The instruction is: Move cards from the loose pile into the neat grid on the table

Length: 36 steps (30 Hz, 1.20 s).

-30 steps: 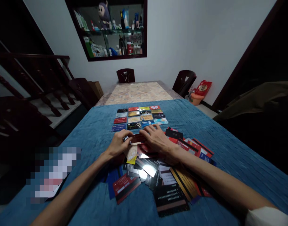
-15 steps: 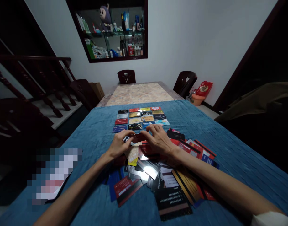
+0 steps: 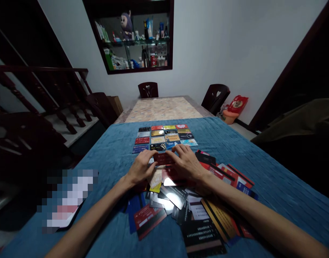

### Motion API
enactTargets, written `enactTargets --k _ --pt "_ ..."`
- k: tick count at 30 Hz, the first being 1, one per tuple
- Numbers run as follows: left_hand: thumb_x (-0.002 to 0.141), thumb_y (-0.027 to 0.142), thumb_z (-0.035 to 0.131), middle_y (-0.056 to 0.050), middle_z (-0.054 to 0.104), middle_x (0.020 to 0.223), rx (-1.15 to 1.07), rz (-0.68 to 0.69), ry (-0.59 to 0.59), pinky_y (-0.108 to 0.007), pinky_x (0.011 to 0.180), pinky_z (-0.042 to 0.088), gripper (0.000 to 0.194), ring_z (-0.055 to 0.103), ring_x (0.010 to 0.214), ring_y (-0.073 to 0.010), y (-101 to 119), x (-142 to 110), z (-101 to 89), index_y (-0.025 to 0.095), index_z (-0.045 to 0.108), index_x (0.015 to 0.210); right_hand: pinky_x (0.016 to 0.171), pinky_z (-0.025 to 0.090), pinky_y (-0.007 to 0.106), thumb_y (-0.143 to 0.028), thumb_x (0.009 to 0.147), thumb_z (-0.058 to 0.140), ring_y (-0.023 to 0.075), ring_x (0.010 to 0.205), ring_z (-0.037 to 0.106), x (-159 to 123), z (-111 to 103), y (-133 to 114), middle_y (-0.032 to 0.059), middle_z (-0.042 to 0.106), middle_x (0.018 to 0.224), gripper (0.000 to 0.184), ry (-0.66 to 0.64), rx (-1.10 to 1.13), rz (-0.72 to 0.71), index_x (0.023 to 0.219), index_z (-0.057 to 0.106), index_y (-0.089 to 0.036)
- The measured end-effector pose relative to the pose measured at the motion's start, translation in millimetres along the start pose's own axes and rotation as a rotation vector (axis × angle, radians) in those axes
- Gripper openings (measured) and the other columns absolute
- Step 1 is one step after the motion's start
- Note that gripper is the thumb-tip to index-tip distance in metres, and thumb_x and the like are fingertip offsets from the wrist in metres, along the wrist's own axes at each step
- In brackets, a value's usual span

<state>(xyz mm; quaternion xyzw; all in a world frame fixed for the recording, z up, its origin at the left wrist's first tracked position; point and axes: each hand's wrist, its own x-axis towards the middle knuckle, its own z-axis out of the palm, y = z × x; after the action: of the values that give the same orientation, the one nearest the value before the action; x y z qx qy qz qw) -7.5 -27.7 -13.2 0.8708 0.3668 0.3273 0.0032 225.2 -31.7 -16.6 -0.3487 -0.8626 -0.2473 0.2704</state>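
Between my two hands a dark red card (image 3: 163, 159) is held level by its short edges. My left hand (image 3: 141, 166) pinches its left end, thumb below and fingers above. The fingers of my right hand (image 3: 187, 162) close on its right end. Just beyond the hands, several cards lie face up in neat rows, among them a black card (image 3: 158, 147) and a dark blue card (image 3: 140, 148). Under and around my wrists spreads a loose pile of overlapping cards, with a red card (image 3: 150, 220), a black card (image 3: 203, 236) and a gold card (image 3: 219, 220) nearest me.
A blue cloth (image 3: 105, 157) covers the near part of the table, with its patterned top (image 3: 164, 107) bare farther back. A phone-like object (image 3: 73, 200), blurred by pixels, lies at the left. Chairs (image 3: 215, 98) stand around the far end.
The dark red card has turned so its face shows more, and both hands now grip its ends. The whole view has shifted slightly; the rows of cards look the same.
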Motion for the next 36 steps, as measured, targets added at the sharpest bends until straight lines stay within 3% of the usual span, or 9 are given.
enactTargets --k 8,17,21,27,36 --pt "0.083 0.014 0.062 -0.012 0.056 0.125 0.067 0.033 -0.033 -0.044 0.099 0.05 0.043 0.055 0.116 -0.0255 -3 -2 -0.7 0.019 0.05 0.124 0.073 0.033 0.036 -0.031 0.09 0.058 0.0263 0.091 0.044 9 1 1 0.0132 0.059 0.099 0.03 -0.06 -0.017 0.007 0.115 0.063 -0.014" --pt "0.081 0.02 0.064 -0.017 0.051 0.128 0.19 0.025 -0.069 -0.05 0.097 0.049 0.053 0.052 0.117 -0.0318 0 -4 -3.4 0.016 0.048 0.132 0.073 0.035 0.037 -0.038 0.088 0.061 0.0272 0.092 0.044 16 5 1 0.0143 0.058 0.1 0.038 -0.099 0.029 -0.005 0.116 0.061 -0.013" --pt "0.081 0.02 0.064 -0.017 0.053 0.125 0.22 0.023 -0.094 -0.049 0.094 0.05 0.053 0.054 0.114 -0.0314 -1 -3 -4.6 0.016 0.048 0.132 0.073 0.036 0.036 -0.035 0.088 0.061 0.0267 0.092 0.044 18 5 1 0.0134 0.058 0.1 0.033 -0.115 0.056 -0.001 0.113 0.062 -0.014" --pt "0.082 0.02 0.062 -0.017 0.053 0.127 0.253 -0.003 -0.1 -0.049 0.098 0.047 0.051 0.052 0.118 -0.032 -10 0 -11.1 0.014 0.049 0.131 0.076 0.038 0.036 -0.03 0.083 0.066 0.0264 0.096 0.045 29 8 6 0.0137 0.057 0.106 0.037 -0.172 0.104 0.001 0.116 0.06 -0.014" --pt "0.084 0.023 0.062 -0.015 0.056 0.127 0.194 -0.07 -0.104 -0.048 0.1 0.046 0.049 0.052 0.119 -0.0304 -37 11 -27.1 0.016 0.051 0.131 0.079 0.04 0.037 -0.035 0.082 0.068 0.0259 0.094 0.045 58 32 19 0.0146 0.055 0.106 0.041 -0.156 0.19 -0.057 0.115 0.059 -0.012"
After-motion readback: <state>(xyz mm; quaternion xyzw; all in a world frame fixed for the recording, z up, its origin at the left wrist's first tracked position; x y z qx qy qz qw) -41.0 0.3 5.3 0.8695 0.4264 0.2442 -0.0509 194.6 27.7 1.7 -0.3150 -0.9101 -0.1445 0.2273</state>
